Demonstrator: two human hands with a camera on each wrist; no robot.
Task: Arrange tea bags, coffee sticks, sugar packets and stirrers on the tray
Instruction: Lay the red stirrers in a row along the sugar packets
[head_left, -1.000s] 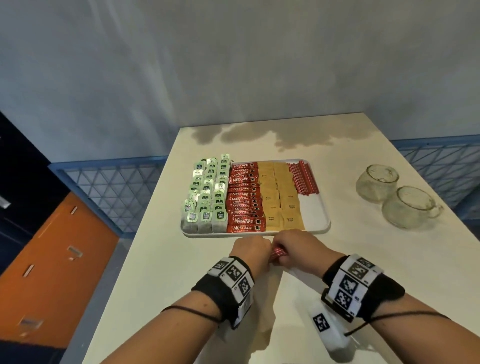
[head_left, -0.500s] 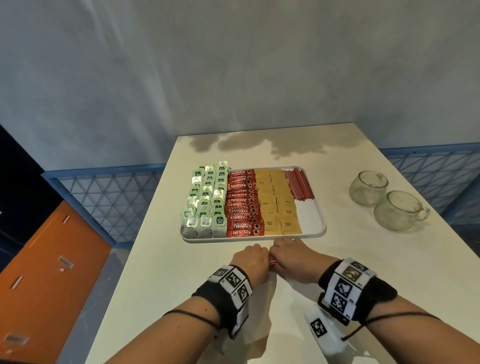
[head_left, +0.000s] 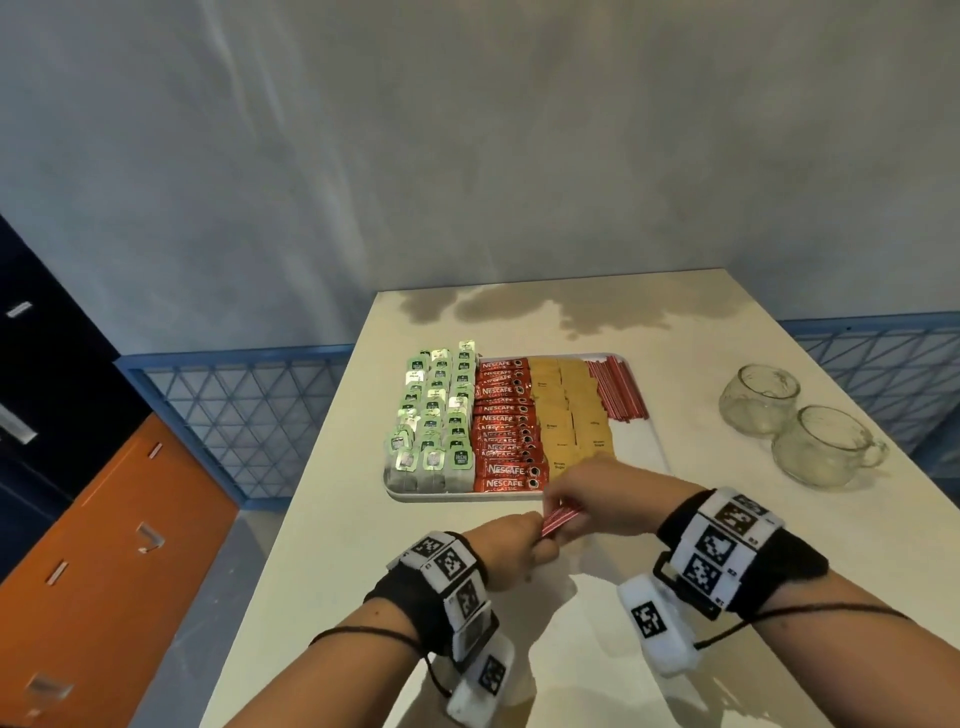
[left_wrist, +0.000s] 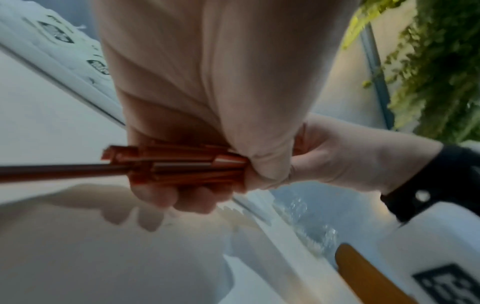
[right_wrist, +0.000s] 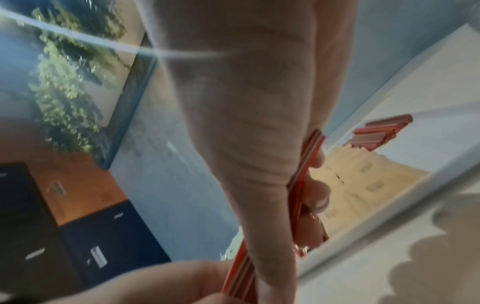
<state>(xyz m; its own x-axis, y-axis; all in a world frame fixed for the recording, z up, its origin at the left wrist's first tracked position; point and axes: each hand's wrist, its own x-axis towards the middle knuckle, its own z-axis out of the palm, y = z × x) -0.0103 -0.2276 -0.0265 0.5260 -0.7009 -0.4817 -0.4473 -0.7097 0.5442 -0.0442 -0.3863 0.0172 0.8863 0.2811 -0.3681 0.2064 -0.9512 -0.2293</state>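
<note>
A white tray (head_left: 647, 447) on the table holds rows of green tea bags (head_left: 436, 415), red coffee sticks (head_left: 504, 421), tan sugar packets (head_left: 569, 410) and a pile of red stirrers (head_left: 618, 387) at its far right. Just in front of the tray's near edge both hands hold one bundle of red-and-white stirrers (head_left: 558, 521) above the table. My left hand (head_left: 511, 545) grips the bundle's near end (left_wrist: 182, 164). My right hand (head_left: 587, 493) pinches its far end (right_wrist: 306, 164) between thumb and fingers. The tray's near right area is bare.
Two clear glass cups (head_left: 758, 397) (head_left: 826, 449) stand on the table to the right of the tray. The table (head_left: 337, 545) ends at a left edge with a blue lattice rail (head_left: 228, 395) and an orange cabinet (head_left: 104, 545) below. A grey wall lies behind.
Both hands have lifted the stirrer bundle off the table and the right hand has moved up over the tray's near edge. The head view has tilted.
</note>
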